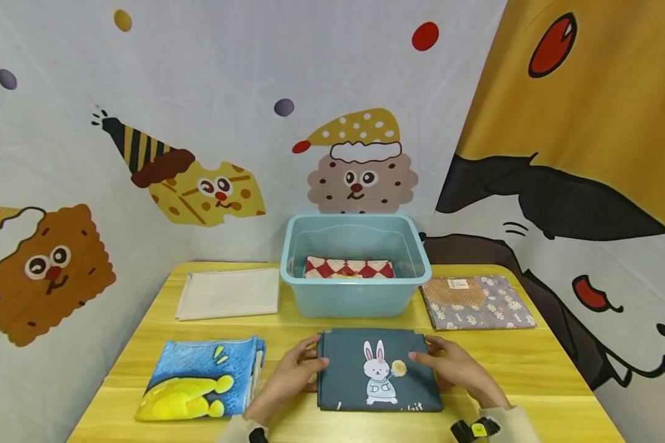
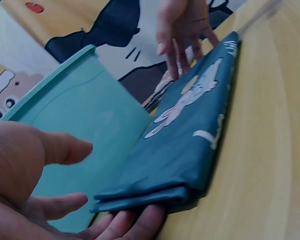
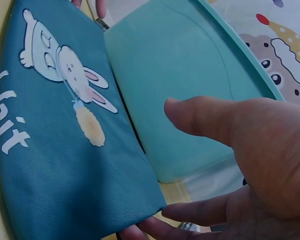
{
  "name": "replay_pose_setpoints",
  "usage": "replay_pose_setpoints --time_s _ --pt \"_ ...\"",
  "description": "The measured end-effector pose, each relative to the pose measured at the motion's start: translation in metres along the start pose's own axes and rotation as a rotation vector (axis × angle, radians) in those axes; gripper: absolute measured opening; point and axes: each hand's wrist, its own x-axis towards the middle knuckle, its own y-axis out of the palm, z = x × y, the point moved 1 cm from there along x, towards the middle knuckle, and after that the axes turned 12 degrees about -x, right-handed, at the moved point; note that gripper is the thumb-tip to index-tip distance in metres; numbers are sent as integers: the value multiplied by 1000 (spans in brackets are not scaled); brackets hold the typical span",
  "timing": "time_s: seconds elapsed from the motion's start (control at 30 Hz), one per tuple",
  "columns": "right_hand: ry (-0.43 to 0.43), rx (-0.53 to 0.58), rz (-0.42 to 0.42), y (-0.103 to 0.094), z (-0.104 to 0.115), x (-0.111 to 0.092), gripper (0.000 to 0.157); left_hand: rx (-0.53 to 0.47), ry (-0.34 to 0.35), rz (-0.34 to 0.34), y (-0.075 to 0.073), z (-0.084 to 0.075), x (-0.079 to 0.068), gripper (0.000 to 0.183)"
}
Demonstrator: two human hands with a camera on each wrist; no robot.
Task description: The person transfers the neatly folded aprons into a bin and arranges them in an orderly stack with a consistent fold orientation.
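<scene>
A folded dark teal cloth with a white rabbit print [image 1: 379, 372] lies on the table between the two hands; its surface looks smooth and slightly shiny. At its left edge is the left hand [image 1: 295, 369], thumb raised off the cloth and fingertips touching under the folded edge [image 2: 145, 192]. The right hand [image 1: 454, 363] is at the opposite edge. In the right wrist view its thumb stands away from the cloth, while the fingers [image 3: 200, 210] reach to and partly under the corner. Neither thumb presses on the fabric.
Behind the cloth stands a light blue plastic bin [image 1: 354, 298] with a red-and-white diamond-patterned folded cloth [image 1: 349, 268] inside. Other folded cloths lie around: plain white [image 1: 229, 294], blue and yellow [image 1: 199, 378], grey floral [image 1: 479, 301]. A printed curtain [image 1: 227, 74] hangs behind the wooden table [image 1: 294, 424].
</scene>
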Motion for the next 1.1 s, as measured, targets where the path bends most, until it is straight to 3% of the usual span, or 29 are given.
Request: replay_pose_setpoints --time_s 0.53,0.77,0.97,1.1 --pt "67 25 -19 0 -2 3 90 104 73 -222 14 -2 -1 67" --pt "97 62 -27 2 -6 7 82 67 58 -144 17 -1 1 64" --pt "45 172 8 4 -14 13 75 72 21 -46 16 -1 4 66" --pt "-13 257 67 5 -21 18 74 83 46 -20 13 -1 4 67"
